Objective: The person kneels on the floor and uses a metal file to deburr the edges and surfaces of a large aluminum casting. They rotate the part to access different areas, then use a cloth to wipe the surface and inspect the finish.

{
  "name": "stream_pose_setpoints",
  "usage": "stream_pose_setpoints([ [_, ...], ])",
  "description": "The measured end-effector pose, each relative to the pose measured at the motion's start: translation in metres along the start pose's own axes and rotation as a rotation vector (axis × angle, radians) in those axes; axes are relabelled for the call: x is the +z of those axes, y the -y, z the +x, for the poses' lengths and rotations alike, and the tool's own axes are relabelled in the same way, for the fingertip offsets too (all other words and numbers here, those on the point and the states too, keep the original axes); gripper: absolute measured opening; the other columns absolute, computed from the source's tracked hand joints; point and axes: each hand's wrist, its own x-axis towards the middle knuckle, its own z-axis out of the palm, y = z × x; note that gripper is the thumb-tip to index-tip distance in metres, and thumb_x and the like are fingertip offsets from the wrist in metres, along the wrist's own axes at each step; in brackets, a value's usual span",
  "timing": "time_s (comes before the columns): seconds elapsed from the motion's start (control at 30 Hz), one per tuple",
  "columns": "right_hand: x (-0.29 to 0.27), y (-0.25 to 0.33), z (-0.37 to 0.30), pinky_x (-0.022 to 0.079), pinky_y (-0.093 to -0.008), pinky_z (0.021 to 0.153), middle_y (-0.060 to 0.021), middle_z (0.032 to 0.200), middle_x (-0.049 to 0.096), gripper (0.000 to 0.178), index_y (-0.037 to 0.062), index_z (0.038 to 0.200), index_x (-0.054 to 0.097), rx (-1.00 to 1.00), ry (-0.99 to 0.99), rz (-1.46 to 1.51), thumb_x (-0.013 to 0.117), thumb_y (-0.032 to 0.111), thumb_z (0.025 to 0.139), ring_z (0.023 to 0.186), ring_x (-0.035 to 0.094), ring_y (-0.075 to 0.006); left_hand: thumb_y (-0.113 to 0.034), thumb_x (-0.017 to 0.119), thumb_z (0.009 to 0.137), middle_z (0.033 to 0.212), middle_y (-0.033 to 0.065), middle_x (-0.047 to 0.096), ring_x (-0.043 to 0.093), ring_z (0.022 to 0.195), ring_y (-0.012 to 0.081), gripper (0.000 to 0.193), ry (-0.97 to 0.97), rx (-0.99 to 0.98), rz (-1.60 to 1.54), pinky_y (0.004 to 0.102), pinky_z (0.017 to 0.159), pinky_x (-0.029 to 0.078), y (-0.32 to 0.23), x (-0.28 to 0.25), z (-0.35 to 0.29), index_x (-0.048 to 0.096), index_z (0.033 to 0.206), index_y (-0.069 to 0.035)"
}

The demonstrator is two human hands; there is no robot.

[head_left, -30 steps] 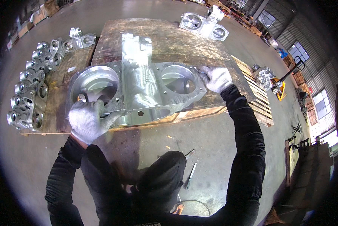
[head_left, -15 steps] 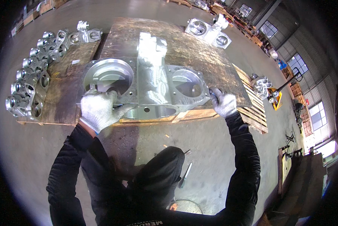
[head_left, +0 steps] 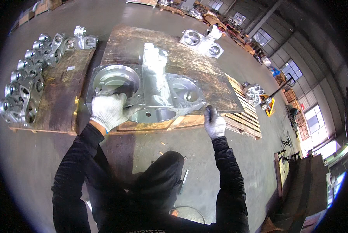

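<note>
A large silver metal casting (head_left: 155, 93) lies at the near edge of a dark wooden board. It has a wide round opening on the left, a smaller one on the right and a raised block between them. My left hand (head_left: 110, 110), in a white glove, is closed over its front edge by the large opening, thumb stretched along the edge. By the casting's right front corner, my right hand (head_left: 214, 122) has its fingers drawn together, their tips dark. Anything between those fingers is too small to make out.
Several similar castings (head_left: 34, 73) crowd a wooden platform (head_left: 61, 105) at left. Another casting (head_left: 199, 42) sits beyond the board (head_left: 131, 37). Pallet slats (head_left: 244, 126) jut out at right, near a yellow pallet truck (head_left: 270, 106). A long thin tool (head_left: 185, 176) lies on the floor.
The view has shifted, so the surroundings appear further left. My right hand has come inward and nearer to me, staying by the casting's corner. My left hand still grips the front edge.
</note>
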Motion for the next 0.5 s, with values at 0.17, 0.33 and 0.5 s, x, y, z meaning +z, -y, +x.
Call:
stream_pose_setpoints([
  [0.17, 0.015, 0.016, 0.004, 0.057, -0.0546, 0.071, -0.0240, 0.088, 0.074, 0.030, 0.0096, 0.117, 0.067, 0.144, -0.076, 0.098, 0.056, 0.035, 0.106, 0.082, 0.072, -0.0455, -0.072, 0.070, 0.084, 0.058, 0.0117, 0.064, 0.066, 0.051, 0.0296, 0.064, -0.121, 0.027, 0.005, 0.0439, 0.055, 0.052, -0.001, 0.004, 0.001, 0.066, 0.070, -0.011],
  [0.33, 0.024, 0.021, 0.004, 0.057, -0.0541, 0.072, -0.0238, 0.087, 0.074, 0.030, 0.0083, 0.114, 0.067, 0.209, -0.078, 0.137, 0.056, 0.034, 0.105, 0.083, 0.072, -0.0452, -0.072, 0.072, 0.082, 0.057, 0.0106, 0.063, 0.066, 0.053, 0.0307, 0.063, -0.106, 0.021, 0.002, 0.0438, 0.058, 0.053, -0.001, 0.004, 0.001, 0.066, 0.068, -0.011],
  [0.5, 0.024, 0.026, 0.003, 0.057, -0.0530, 0.073, -0.0233, 0.089, 0.074, 0.029, 0.0075, 0.112, 0.068, 0.221, -0.117, 0.158, 0.058, 0.034, 0.104, 0.084, 0.072, -0.0453, -0.070, 0.076, 0.079, 0.060, 0.0106, 0.064, 0.066, 0.056, 0.0315, 0.061, -0.163, 0.024, 0.004, 0.0437, 0.062, 0.054, -0.001, 0.001, 0.001, 0.064, 0.066, -0.011],
])
